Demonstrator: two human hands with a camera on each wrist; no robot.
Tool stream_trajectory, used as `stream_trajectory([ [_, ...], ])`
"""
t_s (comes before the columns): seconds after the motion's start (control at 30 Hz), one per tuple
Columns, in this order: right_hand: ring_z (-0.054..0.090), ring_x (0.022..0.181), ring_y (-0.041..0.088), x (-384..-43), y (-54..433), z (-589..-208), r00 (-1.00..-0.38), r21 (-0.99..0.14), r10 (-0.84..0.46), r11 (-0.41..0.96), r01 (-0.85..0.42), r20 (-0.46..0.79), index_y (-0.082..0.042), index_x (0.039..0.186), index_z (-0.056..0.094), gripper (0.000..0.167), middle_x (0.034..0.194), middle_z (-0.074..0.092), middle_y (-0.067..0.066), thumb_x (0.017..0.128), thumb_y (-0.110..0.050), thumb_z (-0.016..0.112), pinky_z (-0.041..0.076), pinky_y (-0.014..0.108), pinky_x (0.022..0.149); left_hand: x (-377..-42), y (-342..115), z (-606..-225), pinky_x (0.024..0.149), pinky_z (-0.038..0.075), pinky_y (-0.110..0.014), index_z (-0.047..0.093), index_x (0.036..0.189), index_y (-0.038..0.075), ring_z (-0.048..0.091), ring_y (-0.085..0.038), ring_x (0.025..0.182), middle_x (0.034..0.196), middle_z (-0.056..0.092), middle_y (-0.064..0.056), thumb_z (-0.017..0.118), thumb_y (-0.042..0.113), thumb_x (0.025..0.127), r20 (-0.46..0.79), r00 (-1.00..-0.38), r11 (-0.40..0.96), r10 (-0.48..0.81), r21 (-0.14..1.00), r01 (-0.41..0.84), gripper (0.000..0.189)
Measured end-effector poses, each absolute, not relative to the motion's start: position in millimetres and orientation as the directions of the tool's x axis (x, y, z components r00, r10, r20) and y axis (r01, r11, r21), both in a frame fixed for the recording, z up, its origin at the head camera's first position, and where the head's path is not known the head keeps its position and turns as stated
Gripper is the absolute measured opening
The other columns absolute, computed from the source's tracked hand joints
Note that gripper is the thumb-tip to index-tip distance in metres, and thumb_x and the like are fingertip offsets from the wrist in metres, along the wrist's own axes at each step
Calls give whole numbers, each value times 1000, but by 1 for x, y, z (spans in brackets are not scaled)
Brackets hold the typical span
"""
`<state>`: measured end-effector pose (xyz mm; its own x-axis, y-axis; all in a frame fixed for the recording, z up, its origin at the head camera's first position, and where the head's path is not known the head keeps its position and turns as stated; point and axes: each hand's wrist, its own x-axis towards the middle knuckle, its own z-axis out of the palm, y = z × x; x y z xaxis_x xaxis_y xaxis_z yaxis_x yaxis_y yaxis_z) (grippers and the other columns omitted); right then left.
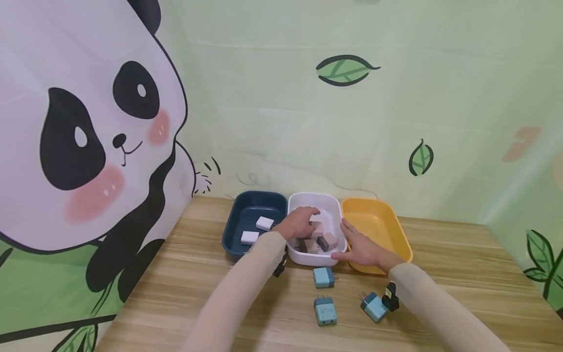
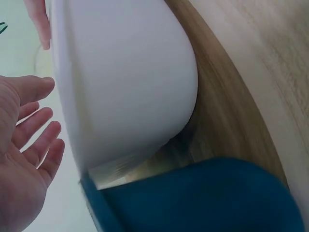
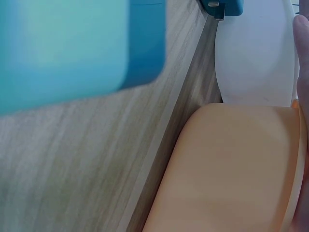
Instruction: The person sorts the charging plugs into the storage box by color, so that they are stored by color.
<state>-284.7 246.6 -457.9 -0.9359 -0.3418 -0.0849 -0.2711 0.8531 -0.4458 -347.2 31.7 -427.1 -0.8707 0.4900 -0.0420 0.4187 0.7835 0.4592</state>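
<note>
Over the white tray (image 1: 313, 259) hovers my left hand (image 1: 301, 222), its fingers relaxed and loosely bent, with nothing seen between them in the left wrist view. Several pale pink charger plugs (image 1: 329, 240) lie in this tray, partly hidden by that hand. My right hand (image 1: 365, 249) rests at the side where the white tray meets the yellow tray (image 1: 387, 220). Its fingers are extended along the white tray's right rim, and the thumb touches the front right corner. Blue charger plugs lie on the table nearby: one (image 1: 323, 277) directly before the white tray, another (image 1: 325, 311) nearer, a third (image 1: 374, 307) by the right wrist.
To the left, a dark blue tray (image 1: 252, 198) holds white charger plugs (image 1: 249, 238) and adjoins the white tray. All three trays stand in a row on the wooden table (image 1: 176, 293), against a printed cloth backdrop (image 1: 272, 122).
</note>
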Motion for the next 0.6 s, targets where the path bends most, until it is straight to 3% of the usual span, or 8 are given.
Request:
stream_trajectory([
  [0.6, 13, 141, 33, -286, 247, -457, -930, -449, -349, 853, -267, -111, -10, 152, 9, 119, 158, 0, 7, 68, -77, 59, 24, 51, 108, -335, 0, -416, 100, 40, -36, 53, 133, 10, 51, -20, 118, 131, 55, -6, 62, 18, 91, 7, -843, 745, 538, 464, 480, 44],
])
